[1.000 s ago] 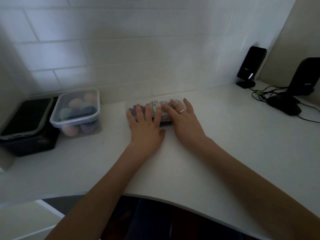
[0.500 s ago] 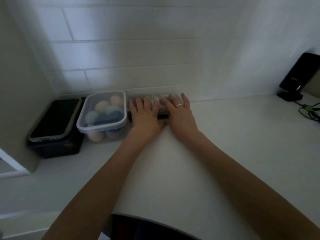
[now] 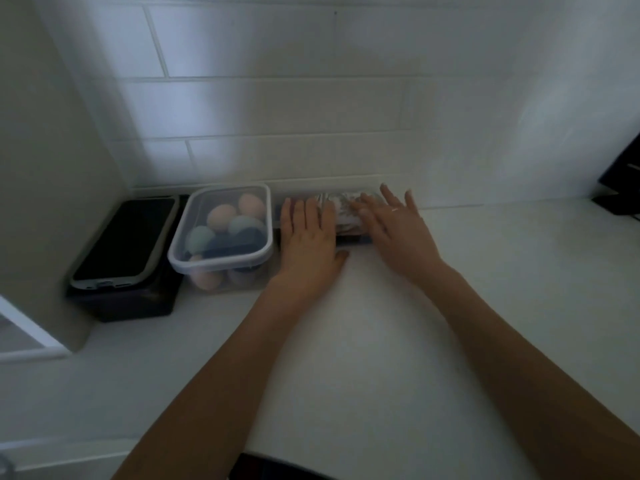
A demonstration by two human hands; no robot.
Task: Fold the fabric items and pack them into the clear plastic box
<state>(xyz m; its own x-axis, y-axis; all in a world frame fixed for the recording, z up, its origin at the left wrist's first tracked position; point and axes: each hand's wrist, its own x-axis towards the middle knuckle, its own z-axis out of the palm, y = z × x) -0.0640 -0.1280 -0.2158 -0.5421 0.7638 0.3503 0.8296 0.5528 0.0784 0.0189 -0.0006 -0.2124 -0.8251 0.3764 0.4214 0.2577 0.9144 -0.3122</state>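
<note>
A small clear plastic box packed with patterned folded fabric sits against the tiled wall, on the white counter. My left hand lies flat on its left half, fingers spread. My right hand, with a ring, rests over its right end, fingers apart and partly lifted. Most of the box is hidden under both hands; only a strip of grey-white fabric shows between them.
Just left of it stands a lidded clear container holding pastel rolled items. Further left a phone lies on a black box in the corner. A black device stands at the far right edge. The white counter spreads in front.
The box has slid back to the wall, next to the lidded container, with both hands on it. My right hand's fingers have spread and lifted. The view has shifted left.
</note>
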